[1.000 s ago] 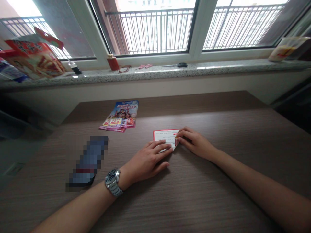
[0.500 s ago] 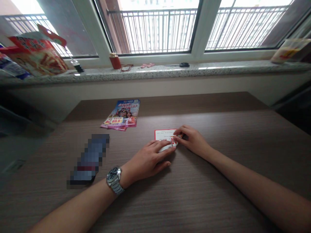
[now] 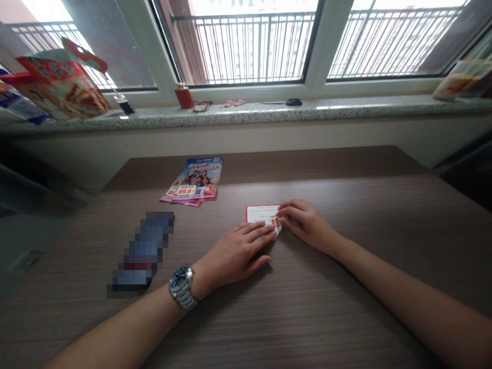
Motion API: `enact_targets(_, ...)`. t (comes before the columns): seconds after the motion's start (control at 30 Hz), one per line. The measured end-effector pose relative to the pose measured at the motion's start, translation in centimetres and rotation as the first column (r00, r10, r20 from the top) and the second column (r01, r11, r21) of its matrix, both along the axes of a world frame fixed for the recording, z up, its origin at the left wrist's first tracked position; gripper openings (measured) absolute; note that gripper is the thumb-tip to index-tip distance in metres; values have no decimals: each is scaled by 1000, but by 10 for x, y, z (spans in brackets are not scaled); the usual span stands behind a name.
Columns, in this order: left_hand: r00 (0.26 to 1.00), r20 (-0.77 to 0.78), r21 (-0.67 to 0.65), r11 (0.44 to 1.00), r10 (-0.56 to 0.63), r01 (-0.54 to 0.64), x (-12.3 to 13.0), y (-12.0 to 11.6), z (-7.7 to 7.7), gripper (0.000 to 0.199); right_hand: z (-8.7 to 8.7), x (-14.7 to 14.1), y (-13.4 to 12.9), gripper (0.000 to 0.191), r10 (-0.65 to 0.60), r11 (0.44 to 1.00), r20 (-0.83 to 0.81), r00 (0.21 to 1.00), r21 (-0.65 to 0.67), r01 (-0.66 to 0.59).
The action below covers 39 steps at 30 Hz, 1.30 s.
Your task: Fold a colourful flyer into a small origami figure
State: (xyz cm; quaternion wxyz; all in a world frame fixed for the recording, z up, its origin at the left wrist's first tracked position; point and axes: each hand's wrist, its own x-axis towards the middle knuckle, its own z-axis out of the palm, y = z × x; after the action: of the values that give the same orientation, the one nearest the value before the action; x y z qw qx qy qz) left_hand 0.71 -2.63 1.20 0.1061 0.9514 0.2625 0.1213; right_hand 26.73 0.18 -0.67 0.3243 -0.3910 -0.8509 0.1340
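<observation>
Head view: we are looking down at a small printed sheet (image 3: 257, 212) that is lying near the middle of the table (image 3: 288, 312), between our two hands. It is showing a white face with a red border along its far and left edges, and faint lines of print (too small for us to read). Its right end is apparently turning over on itself, with red marks showing on that part; the left part is lying flat. We are judging this as partway: some of the sheet is turned, the rest is not, and whether any crease is pressed firm we cannot tell.

Our left hand (image 3: 238, 253) is lying palm down over the near part, holding nothing; its fingers are slightly spread and its thumb is resting apart on the wood. Our right hand (image 3: 309, 225) is working at the right end with bent fingertips touching the paper, but we cannot tell whether they are closing on it.

A steel watch (image 3: 182, 287) is circling our left wrist. Farther left, a dark phone-like object (image 3: 144, 246) is lying on the tabletop (blurred into blocks), and beyond it colourful leaflets (image 3: 198, 182) are overlapping in a loose pile.

Along the stone sill (image 3: 249, 117), scissors (image 3: 294, 102), small pink pieces (image 3: 235, 103) and a red gold-topped container (image 3: 183, 97) are sitting below the window, with a red food packet (image 3: 65, 92) leaning toward the left end.
</observation>
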Motion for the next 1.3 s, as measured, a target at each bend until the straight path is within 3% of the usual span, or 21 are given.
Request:
enact_targets(0.27, 1000, 24, -4, 1000, -2, 2, 0, 0, 1, 53, 0, 16, -9, 32, 195, 976, 180, 964, 60, -208)
enact_targets(0.73, 1000, 2, 2, 1000, -7, 7, 0, 1, 2, 53, -4, 14, -11, 39, 183, 983, 180, 967, -11, -184)
enact_targets(1.3, 999, -36, 8, 1000, 1, -1, 0, 1, 1, 53, -3, 14, -12, 42, 177, 984, 168, 970, -5, -179)
